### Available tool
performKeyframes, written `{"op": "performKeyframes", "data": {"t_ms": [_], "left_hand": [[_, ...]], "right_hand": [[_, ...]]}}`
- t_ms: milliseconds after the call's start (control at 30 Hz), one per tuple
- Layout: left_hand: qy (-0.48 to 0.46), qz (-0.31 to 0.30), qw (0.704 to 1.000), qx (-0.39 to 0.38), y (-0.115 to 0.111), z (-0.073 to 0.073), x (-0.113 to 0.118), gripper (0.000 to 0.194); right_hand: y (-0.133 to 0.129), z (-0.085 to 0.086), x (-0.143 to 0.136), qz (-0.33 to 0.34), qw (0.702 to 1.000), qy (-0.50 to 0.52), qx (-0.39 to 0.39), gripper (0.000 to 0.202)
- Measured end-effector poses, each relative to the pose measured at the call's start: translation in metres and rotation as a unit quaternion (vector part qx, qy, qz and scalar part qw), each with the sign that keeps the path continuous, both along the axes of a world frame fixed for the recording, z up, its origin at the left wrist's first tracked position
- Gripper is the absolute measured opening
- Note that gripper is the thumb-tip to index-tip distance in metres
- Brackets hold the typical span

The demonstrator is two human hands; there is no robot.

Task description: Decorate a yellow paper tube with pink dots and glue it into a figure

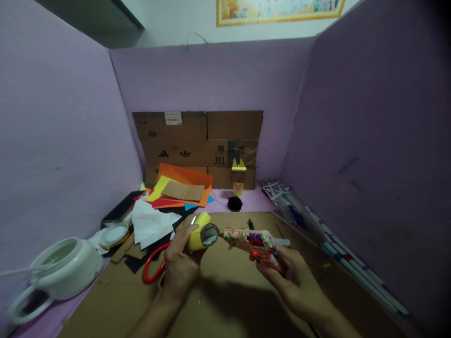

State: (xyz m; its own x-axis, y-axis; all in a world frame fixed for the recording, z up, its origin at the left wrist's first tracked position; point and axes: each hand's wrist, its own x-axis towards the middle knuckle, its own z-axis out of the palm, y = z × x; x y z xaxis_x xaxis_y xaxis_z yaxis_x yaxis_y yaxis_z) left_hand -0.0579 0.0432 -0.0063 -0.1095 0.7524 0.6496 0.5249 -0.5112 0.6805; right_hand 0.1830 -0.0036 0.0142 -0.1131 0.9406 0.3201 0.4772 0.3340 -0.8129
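Note:
My left hand (181,263) is closed round a yellow-wrapped cardboard tube (196,238), its open end turned to the right. A patterned glue gun (250,241) with a lit red light is in my right hand (287,277), a clear glue stick poking from its back. Its nozzle is at the rim of the tube's open end; whether they touch I cannot tell. Red-handled scissors (152,264) lie beside my left wrist, partly hidden by the hand.
A white pot (66,267) stands at the left, near crumpled white paper (151,223). Coloured sheets (186,176), a small figure (238,176) and a black ball (234,203) are at the back. Glue sticks (355,263) lie along the right wall.

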Motion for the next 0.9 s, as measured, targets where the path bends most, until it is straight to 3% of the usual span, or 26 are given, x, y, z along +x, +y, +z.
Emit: {"op": "performKeyframes", "data": {"t_ms": [200,467,900], "left_hand": [[0.006,0.002,1.000,0.009,-0.001,0.001,0.001,0.029],[-0.005,-0.002,1.000,0.006,-0.001,0.002,0.000,0.030],[0.006,0.000,1.000,0.016,0.000,0.002,0.002,0.027]], "right_hand": [[0.001,0.001,-0.002,0.005,0.999,0.031,-0.007,0.022],[0.001,-0.008,0.000,-0.052,0.996,0.074,0.004,0.022],[-0.008,-0.009,-0.002,-0.038,0.998,0.051,0.000,0.026]]}}
